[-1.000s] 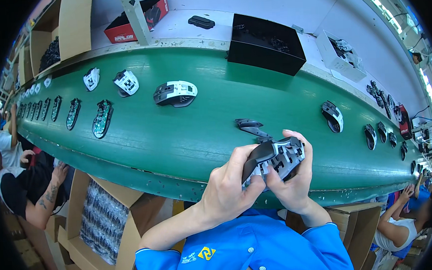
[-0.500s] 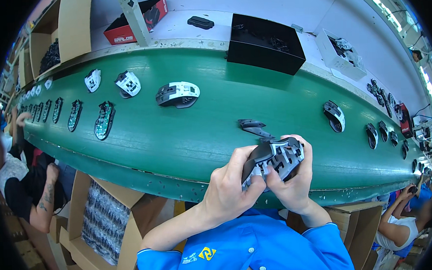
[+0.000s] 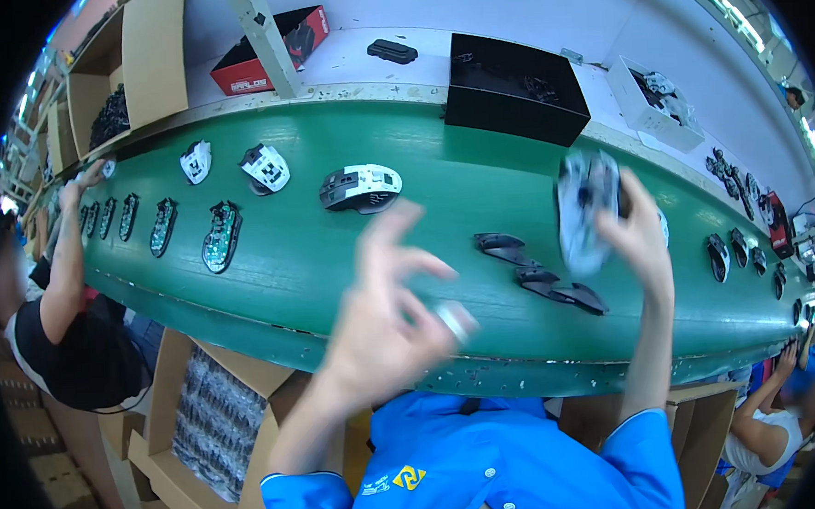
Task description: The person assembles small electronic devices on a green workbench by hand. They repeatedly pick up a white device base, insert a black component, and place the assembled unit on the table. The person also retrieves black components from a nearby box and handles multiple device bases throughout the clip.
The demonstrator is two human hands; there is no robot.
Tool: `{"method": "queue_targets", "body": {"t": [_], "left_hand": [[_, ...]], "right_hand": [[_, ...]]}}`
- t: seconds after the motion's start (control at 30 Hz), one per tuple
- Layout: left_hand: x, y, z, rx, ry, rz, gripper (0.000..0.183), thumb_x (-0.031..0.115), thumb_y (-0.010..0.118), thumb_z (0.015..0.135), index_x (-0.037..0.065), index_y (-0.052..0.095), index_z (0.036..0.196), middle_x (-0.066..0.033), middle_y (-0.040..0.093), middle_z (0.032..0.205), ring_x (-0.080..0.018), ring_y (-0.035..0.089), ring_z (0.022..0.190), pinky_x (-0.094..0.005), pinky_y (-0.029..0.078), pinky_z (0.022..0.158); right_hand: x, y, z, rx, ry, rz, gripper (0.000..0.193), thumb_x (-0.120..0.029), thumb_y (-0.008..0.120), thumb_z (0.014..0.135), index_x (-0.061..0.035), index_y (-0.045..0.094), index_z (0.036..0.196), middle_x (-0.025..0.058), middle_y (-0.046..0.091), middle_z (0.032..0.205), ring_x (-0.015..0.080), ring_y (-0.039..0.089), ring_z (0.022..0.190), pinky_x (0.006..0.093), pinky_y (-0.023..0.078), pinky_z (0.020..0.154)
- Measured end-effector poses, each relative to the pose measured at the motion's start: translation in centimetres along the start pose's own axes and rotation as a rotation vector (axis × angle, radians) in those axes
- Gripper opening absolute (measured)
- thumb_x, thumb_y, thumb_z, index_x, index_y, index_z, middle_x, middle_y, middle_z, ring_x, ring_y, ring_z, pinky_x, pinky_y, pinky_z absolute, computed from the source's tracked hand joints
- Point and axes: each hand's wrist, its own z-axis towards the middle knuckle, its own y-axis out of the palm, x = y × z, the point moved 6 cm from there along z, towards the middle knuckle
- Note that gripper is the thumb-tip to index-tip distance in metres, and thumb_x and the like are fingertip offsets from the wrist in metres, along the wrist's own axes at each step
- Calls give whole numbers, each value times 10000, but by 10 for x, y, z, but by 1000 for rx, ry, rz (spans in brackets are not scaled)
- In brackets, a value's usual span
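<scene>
My right hand (image 3: pixel 641 228) grips a blurred grey and black mouse shell (image 3: pixel 582 213), raised over the green belt toward its far side. My left hand (image 3: pixel 374 325) is apart from it, with fingers spread and smeared by motion; a small pale blur shows at one fingertip, too unclear to name. Its upper finger points toward a white and black computer mouse (image 3: pixel 360 188). Between the hands, black curved mouse pieces (image 3: pixel 562 292) lie on the belt, with another black piece (image 3: pixel 501 246) just behind them. A white mouse is partly hidden behind my right hand.
Mouse bases with green circuit boards (image 3: pixel 220 237) and white shells (image 3: pixel 265 169) line the belt's left. More mice (image 3: pixel 718 257) stand at right. A black box (image 3: pixel 514 92) and a white box (image 3: pixel 658 103) occupy the back ledge. Co-workers sit on both sides; a carton (image 3: pixel 218 421) stands lower left.
My hands have separated: the right carried the mouse shell up and right, while the left came away from it. More black pieces now show on the belt. The co-worker at left reached forward.
</scene>
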Motion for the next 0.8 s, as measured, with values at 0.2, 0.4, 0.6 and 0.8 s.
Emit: {"method": "queue_targets", "body": {"t": [0.2,0.4,0.6,0.8], "left_hand": [[-59,-89,67,307,-116,992,695,271,632,825,96,276,1396,-146,546,924,-302,602,721,-406,486,679],[-93,-73,117,206,-176,1314,523,492,514,849,146,516,1240,-261,494,1081,-402,610,866,-447,504,746],[-74,-46,109,-44,-177,1214,376,438,563,825,158,584,1076,-194,499,1149,-379,602,913,-449,496,783],[-75,-60,74,24,163,956,563,317,710,696,129,521,1192,-210,412,1296,-386,377,1213,-453,383,989]], "right_hand": [[74,25,39,250,-179,-1053,492,-7,638,617,-90,516,1087,103,459,961,275,526,916,374,534,631],[17,33,4,-12,-375,-771,482,-104,713,639,-82,524,1082,97,485,1057,273,510,954,378,468,760],[1,40,-81,-524,-314,-794,434,-201,742,672,-76,566,1047,87,526,1021,247,513,963,371,461,765],[36,6,-92,-493,-59,-724,413,-165,696,736,-31,558,1101,114,537,1011,293,549,920,391,505,750]]}}
